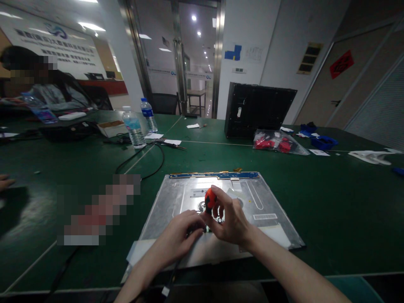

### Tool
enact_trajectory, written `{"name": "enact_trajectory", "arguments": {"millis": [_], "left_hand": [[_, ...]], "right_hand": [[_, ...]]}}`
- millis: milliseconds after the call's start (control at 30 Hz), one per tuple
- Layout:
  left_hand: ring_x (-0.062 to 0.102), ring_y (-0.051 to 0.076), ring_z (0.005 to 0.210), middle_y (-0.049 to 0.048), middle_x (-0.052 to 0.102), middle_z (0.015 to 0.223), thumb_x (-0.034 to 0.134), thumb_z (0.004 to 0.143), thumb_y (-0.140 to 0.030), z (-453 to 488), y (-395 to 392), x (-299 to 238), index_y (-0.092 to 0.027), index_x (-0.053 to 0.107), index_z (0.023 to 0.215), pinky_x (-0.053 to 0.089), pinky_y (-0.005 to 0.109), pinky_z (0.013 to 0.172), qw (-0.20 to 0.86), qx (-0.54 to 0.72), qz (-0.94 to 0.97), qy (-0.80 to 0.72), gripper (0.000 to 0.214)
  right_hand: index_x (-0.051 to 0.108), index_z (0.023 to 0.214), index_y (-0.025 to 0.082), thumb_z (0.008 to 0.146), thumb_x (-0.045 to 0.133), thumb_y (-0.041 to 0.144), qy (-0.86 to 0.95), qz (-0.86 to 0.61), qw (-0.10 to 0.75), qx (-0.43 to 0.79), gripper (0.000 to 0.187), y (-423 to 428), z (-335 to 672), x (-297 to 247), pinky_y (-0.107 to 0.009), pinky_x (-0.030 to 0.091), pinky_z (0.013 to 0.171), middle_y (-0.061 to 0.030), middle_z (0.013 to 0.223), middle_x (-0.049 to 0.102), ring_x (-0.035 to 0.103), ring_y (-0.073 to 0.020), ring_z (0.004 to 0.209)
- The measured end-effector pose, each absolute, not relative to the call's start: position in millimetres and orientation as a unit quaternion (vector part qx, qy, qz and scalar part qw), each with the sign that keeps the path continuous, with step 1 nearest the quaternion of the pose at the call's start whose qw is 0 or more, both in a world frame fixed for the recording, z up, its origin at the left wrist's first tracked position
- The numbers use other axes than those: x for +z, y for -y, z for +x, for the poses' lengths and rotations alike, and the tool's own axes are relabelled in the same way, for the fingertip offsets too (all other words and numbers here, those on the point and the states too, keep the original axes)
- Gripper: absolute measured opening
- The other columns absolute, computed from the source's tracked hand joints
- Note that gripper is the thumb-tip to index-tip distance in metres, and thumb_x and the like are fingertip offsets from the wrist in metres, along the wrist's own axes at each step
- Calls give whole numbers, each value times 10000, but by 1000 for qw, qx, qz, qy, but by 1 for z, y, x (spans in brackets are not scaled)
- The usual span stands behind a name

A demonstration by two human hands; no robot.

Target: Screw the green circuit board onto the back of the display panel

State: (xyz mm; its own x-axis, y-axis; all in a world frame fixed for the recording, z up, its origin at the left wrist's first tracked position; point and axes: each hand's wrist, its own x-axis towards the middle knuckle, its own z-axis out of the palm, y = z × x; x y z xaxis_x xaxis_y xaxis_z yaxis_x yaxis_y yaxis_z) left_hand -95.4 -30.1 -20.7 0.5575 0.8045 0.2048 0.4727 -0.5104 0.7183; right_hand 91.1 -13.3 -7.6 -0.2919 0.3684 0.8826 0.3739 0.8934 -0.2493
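A screwdriver (210, 200) with an orange and black handle stands nearly upright in my right hand (232, 219), its grip between thumb and fingers. The tip is hidden low behind my fingers. Close beside it, my left hand (181, 233) is closed, fingers curled and pressed down near a small green part (206, 229) that is mostly covered. What the left fingers hold cannot be made out. Both hands are over the middle of a flat metal display panel (167, 202), which lies on the table. A narrow blue circuit board (217, 175) runs along the panel's far edge.
The green table (334, 202) carries two water bottles (134, 126) (149, 115), a black cable (162, 158), and a bag of red parts (277, 142). A black monitor-like housing (259, 109) stands at the back. Another person (59, 90) sits far left.
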Motion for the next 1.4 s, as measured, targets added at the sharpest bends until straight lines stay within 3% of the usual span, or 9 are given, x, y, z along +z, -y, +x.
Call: {"name": "enact_trajectory", "arguments": {"millis": [567, 733, 867, 1200, 1400], "left_hand": [[613, 217, 860, 43, 681, 892, 521, 846, -160, -93, 31, -17, -197, 635, 871, 466, 334, 794, 299, 259, 830, -394, 123], [614, 220, 856, 52, 676, 890, 514, 868, -180, -94, 31, -16, -189, 642, 857, 474, 336, 788, 298, 250, 835, -390, 128], [613, 225, 895, 61, 679, 928, 504, 896, -192, -96, 29, -20, -192, 655, 896, 478, 345, 810, 300, 248, 838, -383, 151], [611, 210, 864, 57, 676, 904, 491, 884, -159, -94, 28, -23, -184, 637, 840, 470, 325, 779, 310, 265, 832, -376, 154], [613, 217, 877, 54, 677, 907, 512, 880, -171, -95, 30, -19, -193, 643, 880, 471, 333, 795, 308, 265, 835, -370, 133]], "right_hand": [[221, 1467, 207, 979, 486, 377, 806, -249, 537, 6, 580, 11, 93, -13, -206, 434, 394, 4, 765, 610, 538, -108, 469], [180, 1483, 188, 940, 484, 243, 812, -236, 534, 17, 625, 14, 93, -6, -227, 462, 411, -48, 868, 659, 582, -125, 511], [196, 1484, 186, 905, 477, 173, 807, -240, 539, 24, 644, 16, 92, -3, -223, 458, 414, -30, 830, 652, 579, -121, 501], [199, 1483, 197, 931, 515, 307, 803, -262, 534, 31, 645, 13, 93, -11, -202, 413, 402, 46, 672, 544, 499, -110, 452], [163, 1499, 187, 922, 506, 273, 812, -257, 523, 32, 677, 14, 94, -11, -222, 460, 423, 6, 738, 605, 562, -129, 504]]}}
